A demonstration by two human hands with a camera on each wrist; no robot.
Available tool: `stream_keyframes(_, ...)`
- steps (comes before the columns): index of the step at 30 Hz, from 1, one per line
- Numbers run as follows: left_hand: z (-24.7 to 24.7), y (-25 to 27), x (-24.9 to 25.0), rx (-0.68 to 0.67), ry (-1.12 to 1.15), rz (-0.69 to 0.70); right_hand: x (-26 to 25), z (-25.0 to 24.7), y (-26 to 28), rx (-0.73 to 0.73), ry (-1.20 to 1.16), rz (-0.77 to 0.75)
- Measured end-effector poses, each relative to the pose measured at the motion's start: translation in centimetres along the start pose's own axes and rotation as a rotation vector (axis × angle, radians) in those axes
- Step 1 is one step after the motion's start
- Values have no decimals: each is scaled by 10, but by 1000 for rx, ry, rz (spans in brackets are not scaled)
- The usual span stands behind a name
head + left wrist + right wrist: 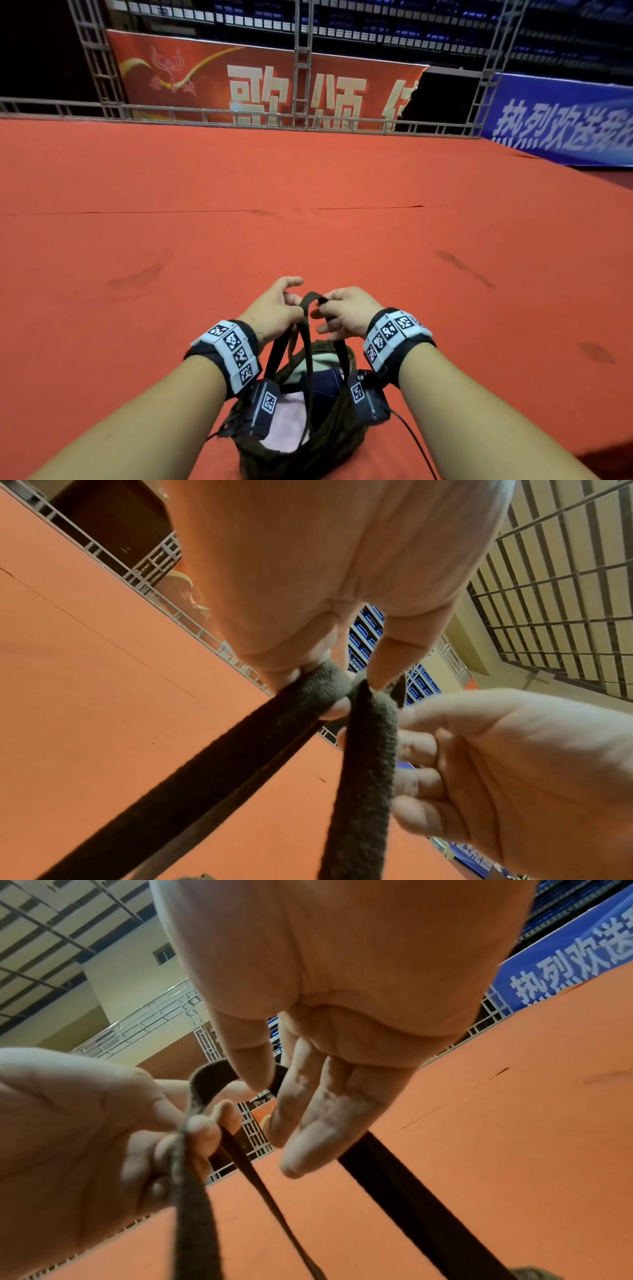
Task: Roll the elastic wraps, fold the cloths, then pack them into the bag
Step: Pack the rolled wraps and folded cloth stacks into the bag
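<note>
The left hand (274, 310) pinches one dark strap (192, 772) of the bag (301, 428) between thumb and fingertips. The right hand (346, 315) pinches the other strap (421, 1191) with thumb and forefinger, its remaining fingers straight. The bag hangs below both wrists over the red carpet (308, 205). Inside, a pink cloth (287, 425) and a dark blue one (323, 383) show; wrist cameras hide the rest.

head: high, facing forward-down | wrists: close, looking up past fingers | shared: dark straps (310, 308), both hands
</note>
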State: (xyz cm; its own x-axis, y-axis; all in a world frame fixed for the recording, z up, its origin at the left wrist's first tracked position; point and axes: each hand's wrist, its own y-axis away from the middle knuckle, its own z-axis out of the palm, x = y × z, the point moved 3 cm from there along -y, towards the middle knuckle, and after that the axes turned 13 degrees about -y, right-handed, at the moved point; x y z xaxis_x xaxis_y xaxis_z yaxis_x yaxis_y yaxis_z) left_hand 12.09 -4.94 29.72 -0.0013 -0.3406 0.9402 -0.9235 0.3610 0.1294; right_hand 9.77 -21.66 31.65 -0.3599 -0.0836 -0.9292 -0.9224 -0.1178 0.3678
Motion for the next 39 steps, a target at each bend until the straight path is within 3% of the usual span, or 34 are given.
stream_keyframes(8,-9,31,13,-97,226,19,24,30,-13,-91,641,-105)
stream_keyframes(12,-20,42,13,-131,243,20,51,51,-28,-170,618,-116)
stream_keyframes(16,-39,51,7,-148,161,-1,95,33,-46,-60,729,-36)
stream_keyframes(19,-56,60,0,-151,-66,-48,136,-3,-50,42,827,46)
stream_keyframes(21,-65,62,-5,-164,-460,-92,156,-27,-50,125,780,88)
stream_keyframes(24,-71,57,-23,-95,-999,-163,135,-45,-47,282,470,-47)
stream_keyframes(26,-73,51,-43,51,-1085,-202,97,-42,-41,369,181,-177)
stream_keyframes(28,-77,46,-65,207,-974,-255,61,-35,-31,437,-105,-234)
stream_keyframes(30,-80,39,-85,337,-628,-341,40,-28,-22,443,-195,-291)
stream_keyframes(35,-74,22,-104,501,86,-518,49,-15,-20,387,87,-305)
stream_keyframes(39,-43,26,-111,423,423,-622,65,-23,-28,402,253,-189)
